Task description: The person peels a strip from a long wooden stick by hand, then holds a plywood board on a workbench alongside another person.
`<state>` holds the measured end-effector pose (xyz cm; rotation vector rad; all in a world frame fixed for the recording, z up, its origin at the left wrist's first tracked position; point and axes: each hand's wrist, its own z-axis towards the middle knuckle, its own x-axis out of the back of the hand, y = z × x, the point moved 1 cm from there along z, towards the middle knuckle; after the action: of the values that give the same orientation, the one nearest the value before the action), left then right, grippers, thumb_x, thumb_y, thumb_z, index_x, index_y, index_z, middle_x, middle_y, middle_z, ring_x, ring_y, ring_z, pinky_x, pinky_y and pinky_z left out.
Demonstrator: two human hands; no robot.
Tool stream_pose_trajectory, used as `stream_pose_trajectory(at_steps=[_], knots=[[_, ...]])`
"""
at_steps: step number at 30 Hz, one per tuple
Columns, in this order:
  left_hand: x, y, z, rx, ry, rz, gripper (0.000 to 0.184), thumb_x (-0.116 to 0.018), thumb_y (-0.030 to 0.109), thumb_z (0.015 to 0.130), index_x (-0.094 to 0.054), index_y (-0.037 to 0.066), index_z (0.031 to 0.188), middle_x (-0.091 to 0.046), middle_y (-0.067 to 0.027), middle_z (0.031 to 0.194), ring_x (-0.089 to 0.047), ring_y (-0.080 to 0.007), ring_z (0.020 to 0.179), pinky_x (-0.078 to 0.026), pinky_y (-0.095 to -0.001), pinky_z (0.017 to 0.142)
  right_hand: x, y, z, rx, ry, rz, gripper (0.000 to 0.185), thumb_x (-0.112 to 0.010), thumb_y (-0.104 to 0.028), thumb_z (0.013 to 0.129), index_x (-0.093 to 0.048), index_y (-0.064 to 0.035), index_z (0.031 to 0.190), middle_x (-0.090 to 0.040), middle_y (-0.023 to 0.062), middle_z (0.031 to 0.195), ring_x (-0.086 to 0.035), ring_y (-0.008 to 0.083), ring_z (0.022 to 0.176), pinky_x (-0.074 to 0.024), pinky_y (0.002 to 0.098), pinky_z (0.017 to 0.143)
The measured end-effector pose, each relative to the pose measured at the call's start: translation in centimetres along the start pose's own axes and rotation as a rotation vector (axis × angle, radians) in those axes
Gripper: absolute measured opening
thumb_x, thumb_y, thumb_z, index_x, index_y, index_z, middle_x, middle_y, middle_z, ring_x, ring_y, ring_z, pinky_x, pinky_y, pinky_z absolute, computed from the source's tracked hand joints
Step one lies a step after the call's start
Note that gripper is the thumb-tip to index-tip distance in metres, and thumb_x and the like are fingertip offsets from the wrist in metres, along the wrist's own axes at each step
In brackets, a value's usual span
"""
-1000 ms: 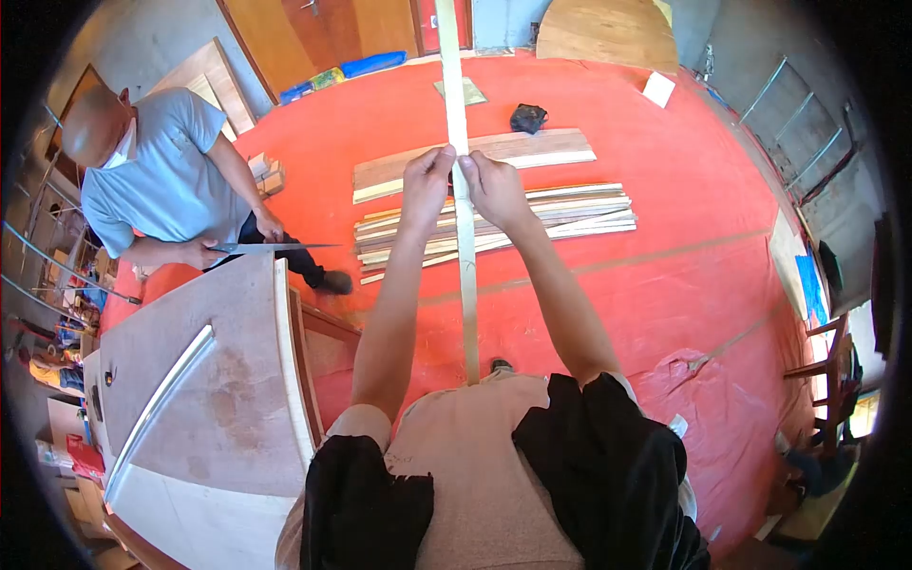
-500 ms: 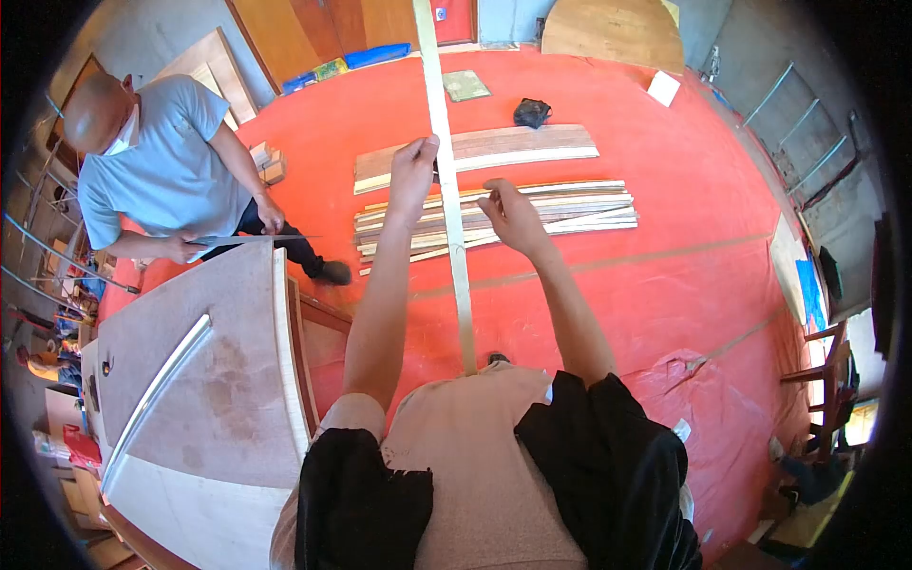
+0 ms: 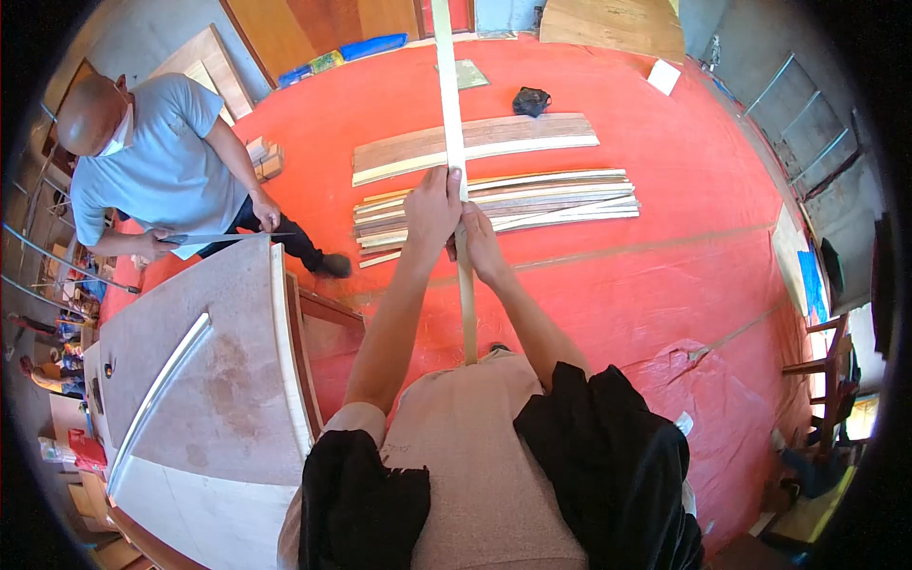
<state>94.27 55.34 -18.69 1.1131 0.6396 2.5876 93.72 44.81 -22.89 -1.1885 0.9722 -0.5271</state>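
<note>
A long, pale, narrow strip (image 3: 448, 95) runs from the top of the view down to my torso. My left hand (image 3: 434, 211) grips it from the left, thumb pressed on its face. Slightly lower on the right side, my right hand (image 3: 483, 245) is closed around the strip's edge. Beyond and beneath both hands, a stack of thin wooden strips (image 3: 560, 201) lies on the red floor covering (image 3: 608, 285). A wider board (image 3: 522, 133) lies behind the stack.
At the left a person (image 3: 157, 157) in a grey shirt holds a saw (image 3: 223, 237) at the corner of a large panel (image 3: 223, 380). On the panel rests a curved strip (image 3: 157, 399). A black bag (image 3: 531, 102) lies on the floor ahead.
My right hand left the strip, then came back to it lower down. My left hand moved down with its grip kept. The strip's upper end swung left and partly back. The person's saw shifted slightly left.
</note>
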Motion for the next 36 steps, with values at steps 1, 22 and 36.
stream_pose_trajectory(at_steps=[1, 22, 36], knots=[[-0.2, -0.4, 0.1, -0.008, -0.007, 0.044, 0.032, -0.046, 0.030, 0.098, -0.055, 0.003, 0.083, -0.063, -0.0153, 0.074, -0.062, -0.0358, 0.060, -0.049, -0.0447, 0.051, -0.2, 0.1, 0.0, 0.015, 0.017, -0.029, 0.041, -0.027, -0.039, 0.104, -0.048, -0.0043, 0.096, -0.049, 0.0039, 0.065, -0.048, 0.0121, 0.047, -0.0418, 0.0263, 0.042], [-1.5, -5.8, -3.5, 0.189, 0.037, -0.342, 0.028, -0.048, 0.023, 0.098, -0.052, 0.001, 0.080, -0.056, -0.0199, 0.064, -0.059, -0.0372, 0.061, -0.044, -0.0455, 0.056, -0.3, 2.1, 0.6, 0.024, 0.173, -0.060, 0.029, -0.034, -0.027, 0.104, -0.048, -0.0026, 0.107, -0.051, 0.0042, 0.070, -0.049, 0.0106, 0.053, -0.0429, 0.0269, 0.047], [-0.8, -4.4, -2.8, 0.087, -0.217, -0.201, 0.030, -0.043, 0.025, 0.100, -0.049, 0.000, 0.085, -0.055, -0.0218, 0.066, -0.057, -0.0418, 0.063, -0.043, -0.0481, 0.055, -1.1, 2.1, 0.3, 0.011, 0.187, -0.071, 0.030, -0.034, -0.029, 0.104, -0.050, -0.0030, 0.104, -0.053, 0.0051, 0.075, -0.052, 0.0117, 0.057, -0.0453, 0.0281, 0.053]])
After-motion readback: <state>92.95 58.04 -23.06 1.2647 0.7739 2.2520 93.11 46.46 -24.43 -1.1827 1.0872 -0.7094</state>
